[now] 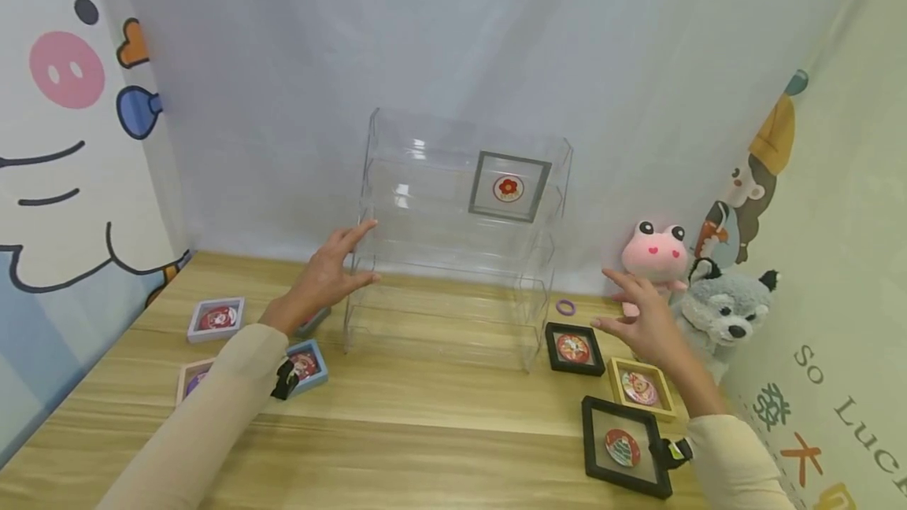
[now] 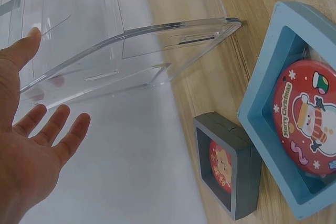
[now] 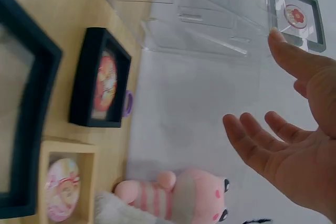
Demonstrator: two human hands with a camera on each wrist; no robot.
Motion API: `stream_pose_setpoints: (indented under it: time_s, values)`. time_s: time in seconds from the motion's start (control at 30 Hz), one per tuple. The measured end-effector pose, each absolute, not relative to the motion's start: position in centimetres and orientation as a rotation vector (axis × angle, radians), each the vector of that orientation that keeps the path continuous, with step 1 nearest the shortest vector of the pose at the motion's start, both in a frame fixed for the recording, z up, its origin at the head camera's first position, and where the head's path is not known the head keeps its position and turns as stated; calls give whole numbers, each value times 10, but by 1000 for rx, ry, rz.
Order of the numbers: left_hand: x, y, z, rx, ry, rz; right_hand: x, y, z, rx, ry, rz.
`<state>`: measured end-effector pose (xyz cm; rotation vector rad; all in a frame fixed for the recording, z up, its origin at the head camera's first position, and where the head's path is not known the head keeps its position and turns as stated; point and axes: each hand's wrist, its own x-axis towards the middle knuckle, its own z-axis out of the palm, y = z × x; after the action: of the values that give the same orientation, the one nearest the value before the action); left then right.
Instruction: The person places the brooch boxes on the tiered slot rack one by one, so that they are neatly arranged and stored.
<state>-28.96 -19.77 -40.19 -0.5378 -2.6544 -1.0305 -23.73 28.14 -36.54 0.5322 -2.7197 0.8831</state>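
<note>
A clear acrylic tiered display rack (image 1: 439, 337) stands upright on the wooden table. On its upper right tier leans a grey square frame (image 1: 476, 187) with a red-flower badge inside. My left hand (image 1: 322, 278) is at the rack's left side, thumb and fingers spread about the edge of the side panel; whether they touch it I cannot tell. Apart from the rack on its right, my right hand (image 1: 641, 317) hovers with spread, relaxed fingers and holds nothing. Below the left hand, a small dark grey frame (image 2: 247, 177) stands beside a blue frame (image 2: 262, 103) with a snowman badge.
Further left lie a lavender frame (image 1: 194, 329) and a light wood frame (image 1: 183, 380), partly behind the sleeve. At right are a small black frame (image 1: 556, 352), a yellow frame (image 1: 662, 408), a larger black frame (image 1: 591, 439), a purple ring (image 1: 565, 308), and pink (image 1: 652, 250) and grey (image 1: 719, 313) plush toys.
</note>
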Motion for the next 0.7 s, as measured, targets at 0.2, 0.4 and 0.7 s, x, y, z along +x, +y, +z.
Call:
stream_pose_setpoints:
  time_s: [0.2,0.4,0.7]
  values:
    - [-290,-197,-402,-532,-2651,-1026,-217,297,-382,546,-2857,930]
    - [-290,-198,-403,-528,-2650,-1047,-201,310,-392,583,-2950,993]
    - [-290,-198,-400,-529,-2658,-1059,-181,333,-408,540,-3069,1079]
